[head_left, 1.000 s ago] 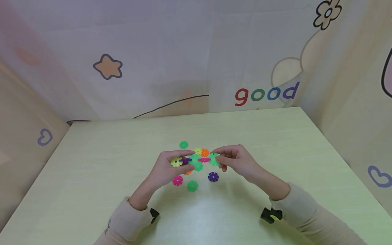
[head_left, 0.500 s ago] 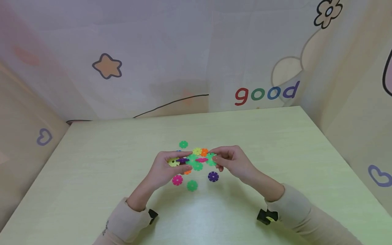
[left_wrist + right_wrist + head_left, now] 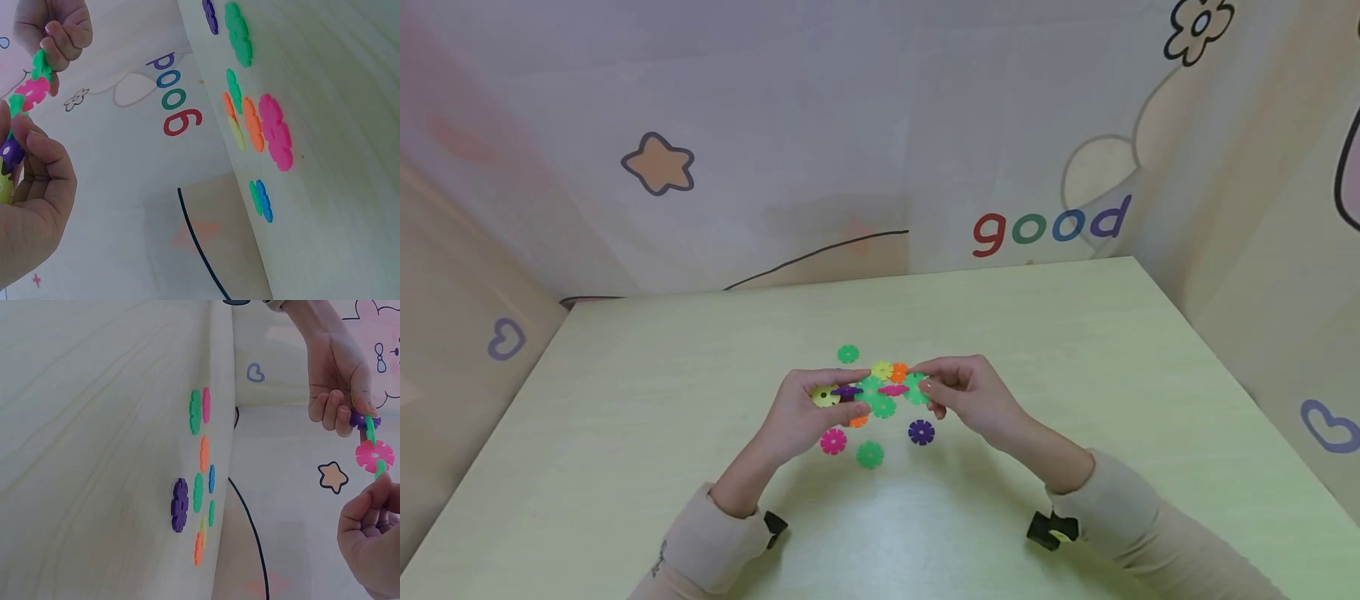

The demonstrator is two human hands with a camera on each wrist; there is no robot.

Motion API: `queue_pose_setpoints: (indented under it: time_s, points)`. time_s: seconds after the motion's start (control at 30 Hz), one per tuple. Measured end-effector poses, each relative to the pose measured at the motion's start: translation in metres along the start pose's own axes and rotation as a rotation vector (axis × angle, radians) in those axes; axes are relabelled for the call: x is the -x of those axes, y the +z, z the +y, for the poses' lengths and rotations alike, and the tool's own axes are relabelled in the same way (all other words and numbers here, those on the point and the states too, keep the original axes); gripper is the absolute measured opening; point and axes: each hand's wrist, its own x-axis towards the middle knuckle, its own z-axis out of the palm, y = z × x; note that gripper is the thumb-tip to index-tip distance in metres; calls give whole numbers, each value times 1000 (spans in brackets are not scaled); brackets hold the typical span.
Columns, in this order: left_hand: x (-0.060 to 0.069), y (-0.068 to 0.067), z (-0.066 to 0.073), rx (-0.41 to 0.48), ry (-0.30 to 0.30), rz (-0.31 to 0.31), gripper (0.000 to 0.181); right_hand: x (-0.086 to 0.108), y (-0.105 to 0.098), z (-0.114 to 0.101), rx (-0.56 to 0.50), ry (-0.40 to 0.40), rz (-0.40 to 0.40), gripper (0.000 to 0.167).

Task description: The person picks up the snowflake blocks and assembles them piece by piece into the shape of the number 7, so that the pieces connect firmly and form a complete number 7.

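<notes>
Above the table, both hands hold a chain of flat notched snowflake discs. It runs from a yellow disc point(image 3: 825, 396) through a purple disc point(image 3: 846, 392), a green disc point(image 3: 871, 389) and a pink disc point(image 3: 893, 390) to a green end disc point(image 3: 915, 388). My left hand point(image 3: 796, 418) pinches the chain at the inner green disc between thumb and forefinger; the yellow and purple discs lie inside that grip. With thumb and forefinger, my right hand point(image 3: 979, 398) pinches the green end disc. In the right wrist view the pink disc point(image 3: 374, 456) stands between both hands.
Loose discs lie on the table point(image 3: 700, 433) under and around the hands: green point(image 3: 870, 455), pink point(image 3: 833, 442), purple point(image 3: 921, 432), orange point(image 3: 899, 372) and others. A blue disc point(image 3: 265, 201) shows in the left wrist view. Printed cloth point(image 3: 820, 125) borders the table behind and at the sides.
Both hands and the held chain have shifted slightly left since a second ago, then stayed almost still. The grips and the loose discs look unchanged.
</notes>
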Motion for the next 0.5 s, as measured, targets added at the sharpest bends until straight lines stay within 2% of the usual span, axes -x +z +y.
queue_pose_setpoints:
  time_s: [0.5]
  points:
    - [0,-3,-2,-26,9,5,39,0,5,-1,-14,10,16,22]
